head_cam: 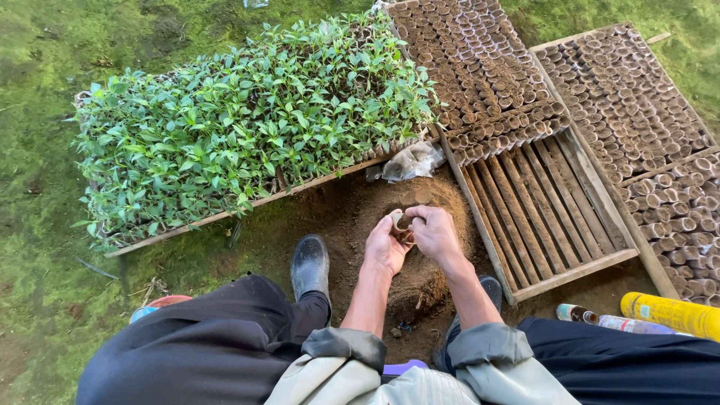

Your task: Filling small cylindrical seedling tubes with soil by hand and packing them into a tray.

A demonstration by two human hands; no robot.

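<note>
the person sits low over a mound of loose brown soil [420,277], and both hands meet just above it, near the middle of the view. the left hand [384,247] curls around a small seedling pot [399,220], a little rolled tube open at the top, pale on the outside. the right hand [433,231] has its fingers bent down over the pot's mouth, pressed close together, seemingly touching the rim or the fill inside; i cannot tell whether it pinches soil.

the pot looks light and thin-walled, soft enough to crush if squeezed hard. as i judge it, the sensible hold is the one the left hand has: a loose wrap around the side wall, with support low down so the loose fill does not drop out of the bottom. the soil looks dry and crumbly, so it would spill with any tilt.

at 10 o'clock from the hands stands a wooden tray of green seedlings [240,127], dense and leafy. at 1 o'clock a slatted wooden tray [540,217] lies partly filled with rows of the same small pots, and more filled trays [637,105] lie beyond at 2 o'clock. a crumpled plastic bag [412,161] lies at 12 o'clock. a yellow can [667,313] lies at 4 o'clock. a dark boot [310,264] rests at 9 o'clock on the earth.
</note>
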